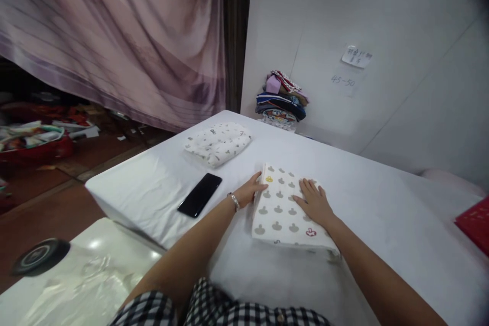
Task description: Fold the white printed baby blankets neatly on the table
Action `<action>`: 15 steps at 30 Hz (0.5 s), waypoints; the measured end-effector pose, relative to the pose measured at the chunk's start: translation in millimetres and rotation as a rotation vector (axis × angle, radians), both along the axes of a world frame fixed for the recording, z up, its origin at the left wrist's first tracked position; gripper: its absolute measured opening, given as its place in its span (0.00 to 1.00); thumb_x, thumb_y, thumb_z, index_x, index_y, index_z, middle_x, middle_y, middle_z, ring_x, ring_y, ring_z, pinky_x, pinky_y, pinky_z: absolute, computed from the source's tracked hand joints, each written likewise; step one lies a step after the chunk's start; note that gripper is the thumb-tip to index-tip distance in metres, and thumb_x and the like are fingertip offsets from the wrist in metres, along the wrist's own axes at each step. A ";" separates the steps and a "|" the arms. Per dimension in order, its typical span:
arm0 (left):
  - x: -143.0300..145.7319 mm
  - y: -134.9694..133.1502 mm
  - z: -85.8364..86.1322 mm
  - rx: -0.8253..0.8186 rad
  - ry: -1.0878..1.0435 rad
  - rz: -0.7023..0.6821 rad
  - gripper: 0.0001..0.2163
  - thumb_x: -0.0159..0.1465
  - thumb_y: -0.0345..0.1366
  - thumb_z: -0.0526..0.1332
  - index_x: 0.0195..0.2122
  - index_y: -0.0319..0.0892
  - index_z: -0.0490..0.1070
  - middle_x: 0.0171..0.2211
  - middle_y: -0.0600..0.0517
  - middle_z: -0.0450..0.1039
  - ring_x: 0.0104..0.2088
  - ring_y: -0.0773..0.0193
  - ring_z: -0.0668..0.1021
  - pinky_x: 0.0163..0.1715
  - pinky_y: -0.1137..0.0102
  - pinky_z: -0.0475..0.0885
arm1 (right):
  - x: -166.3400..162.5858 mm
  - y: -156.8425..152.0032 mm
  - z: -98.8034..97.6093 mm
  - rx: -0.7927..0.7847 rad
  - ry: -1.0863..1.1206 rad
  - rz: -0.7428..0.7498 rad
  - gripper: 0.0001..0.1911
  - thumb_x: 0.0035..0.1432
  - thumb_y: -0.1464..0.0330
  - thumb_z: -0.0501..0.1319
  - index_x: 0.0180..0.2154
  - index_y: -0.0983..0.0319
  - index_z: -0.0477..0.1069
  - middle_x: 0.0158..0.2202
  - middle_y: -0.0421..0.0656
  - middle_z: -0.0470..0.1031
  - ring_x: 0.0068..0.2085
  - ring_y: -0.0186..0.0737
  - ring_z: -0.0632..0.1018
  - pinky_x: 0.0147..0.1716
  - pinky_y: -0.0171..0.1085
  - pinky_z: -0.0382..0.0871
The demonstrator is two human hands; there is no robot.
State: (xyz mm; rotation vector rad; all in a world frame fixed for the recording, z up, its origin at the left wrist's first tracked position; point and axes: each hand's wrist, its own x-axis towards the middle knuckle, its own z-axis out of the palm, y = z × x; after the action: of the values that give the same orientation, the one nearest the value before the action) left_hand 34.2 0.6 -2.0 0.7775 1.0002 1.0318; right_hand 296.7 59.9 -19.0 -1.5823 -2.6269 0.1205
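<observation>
A folded white cloth (pixel 280 211) printed with grey mushroom-like shapes, plus a yellow and a red one, lies before me on the white-covered table. My left hand (pixel 248 191), with a silver bracelet at the wrist, is at its left edge; the thumb reaches onto the top and the other fingers stretch along the side. My right hand (pixel 315 204) rests flat on the cloth's right part, fingers spread. Farther back on the left lies a second folded white cloth (pixel 217 143) with small dark prints. A black phone (pixel 199 195) lies left of my left hand.
Folded clothes (pixel 281 99) are stacked by the white wall, beyond the table (pixel 367 204). A pinkish curtain (pixel 153 35) hangs at the back left. At lower left are clear plastic (pixel 84 285) and a dark round object (pixel 42 256). Something red (pixel 476 224) sits at the right edge.
</observation>
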 end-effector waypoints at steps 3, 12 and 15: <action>6.2 0.7 -5.7 0.009 0.052 0.090 0.47 0.45 0.36 0.70 0.64 0.43 0.45 0.56 0.41 0.65 0.47 0.53 0.75 0.45 0.63 0.69 | -1.7 -2.6 17.6 -0.100 0.042 -0.030 0.36 0.61 0.50 0.43 0.63 0.63 0.50 0.66 0.48 0.46 0.66 0.47 0.46 0.61 0.54 0.40; 9.7 10.7 -10.9 -0.219 0.209 0.216 0.41 0.44 0.41 0.70 0.59 0.39 0.56 0.53 0.37 0.67 0.44 0.50 0.75 0.35 0.64 0.71 | -5.1 -62.9 25.5 -0.109 -0.003 0.205 0.34 0.62 0.49 0.41 0.64 0.57 0.46 0.67 0.43 0.42 0.66 0.45 0.43 0.62 0.54 0.37; 7.4 -3.0 -4.2 -0.255 0.152 0.135 0.28 0.50 0.48 0.65 0.49 0.37 0.67 0.44 0.41 0.73 0.40 0.54 0.76 0.33 0.66 0.71 | -2.7 -68.5 12.7 -0.114 -0.066 0.189 0.35 0.62 0.48 0.41 0.64 0.59 0.46 0.67 0.44 0.41 0.66 0.45 0.43 0.62 0.53 0.37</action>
State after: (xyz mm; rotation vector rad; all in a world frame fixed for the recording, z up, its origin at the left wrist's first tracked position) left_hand 41.6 -2.4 -6.2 0.5906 1.3014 0.9464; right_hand 294.0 -8.6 -6.3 -1.3873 -2.8649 0.2362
